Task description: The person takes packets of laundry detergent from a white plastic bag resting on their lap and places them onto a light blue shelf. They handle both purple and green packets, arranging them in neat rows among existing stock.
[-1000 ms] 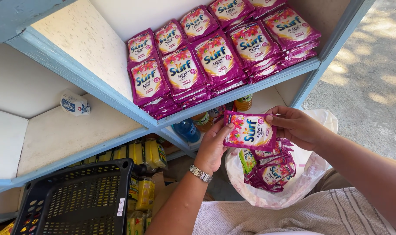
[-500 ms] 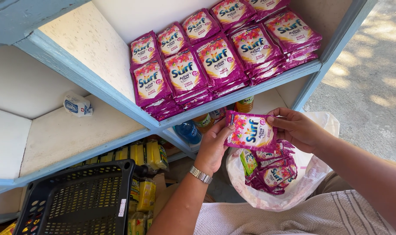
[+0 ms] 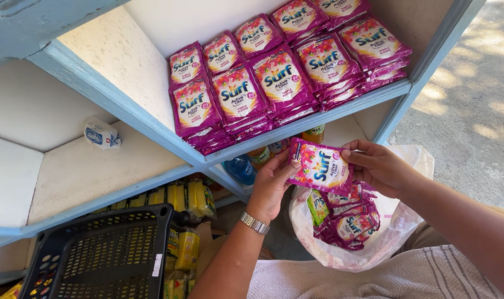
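A magenta detergent sachet point(image 3: 320, 166) with a flower print is held flat between both hands, just below the shelf edge. My left hand point(image 3: 270, 187), with a metal watch on the wrist, grips its left edge. Its right edge is pinched by my right hand point(image 3: 380, 166). Under the sachet, a white plastic bag point(image 3: 398, 221) on my lap holds more magenta sachets point(image 3: 350, 220) and one green one. Rows of the same magenta sachets point(image 3: 274, 72) lie stacked on the pale blue shelf point(image 3: 313, 120) above.
A small white and blue packet point(image 3: 102, 134) lies on the left shelf. A black plastic basket point(image 3: 105, 254) stands at lower left beside yellow sponges point(image 3: 188, 199). Bottles point(image 3: 246, 163) stand on the shelf under the sachets. Concrete ground lies at right.
Both hands and the held sachet have risen slightly and shifted a little right. The view has drifted, so the shelf sits a bit lower and to the right in frame.
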